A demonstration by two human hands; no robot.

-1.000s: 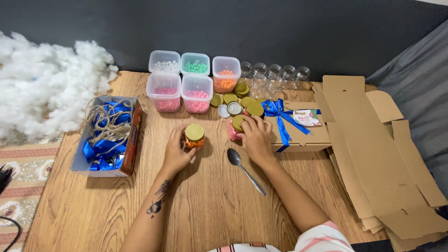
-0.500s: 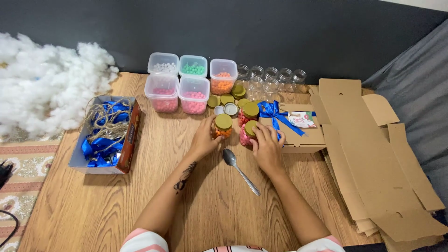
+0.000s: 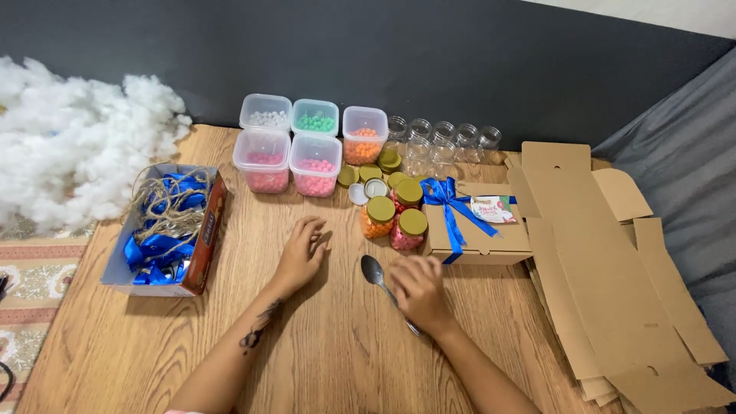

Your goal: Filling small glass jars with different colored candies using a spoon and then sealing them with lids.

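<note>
**Hand and Workpiece Positions at the Filling Station**

The left hand (image 3: 301, 253) lies palm-down on the wooden table (image 3: 330, 360), fingers loosely spread; its grip is open and holds nothing. It sits just left of the filled jars, apart from them.

The right hand (image 3: 418, 287) rests over the handle of the metal spoon (image 3: 372, 270). The spoon bowl projects up and to the left of the knuckles, flat on the table. The fingers are curled over the handle, but motion blur prevents confirming whether the grip has closed on it.

Three gold-lidded jars (image 3: 395, 213) stand upright and touching, directly ahead of both hands and beside the ribboned cardboard box (image 3: 479, 230). This grouping appears to keep finished units together near the packing box.

Supply layout:
- Five clear bead containers (image 3: 314, 146) are ranked at the rear.
- Loose gold lids (image 3: 368, 175) and empty glass jars (image 3: 445, 136) lie next to the containers, within reach.
- A tray of blue ribbon and twine (image 3: 165, 230) sits at the left.
- Flat cardboard blanks (image 3: 613, 276) are stacked at the right.
- White stuffing (image 3: 69, 146) lies beyond the left edge of the table.
</note>
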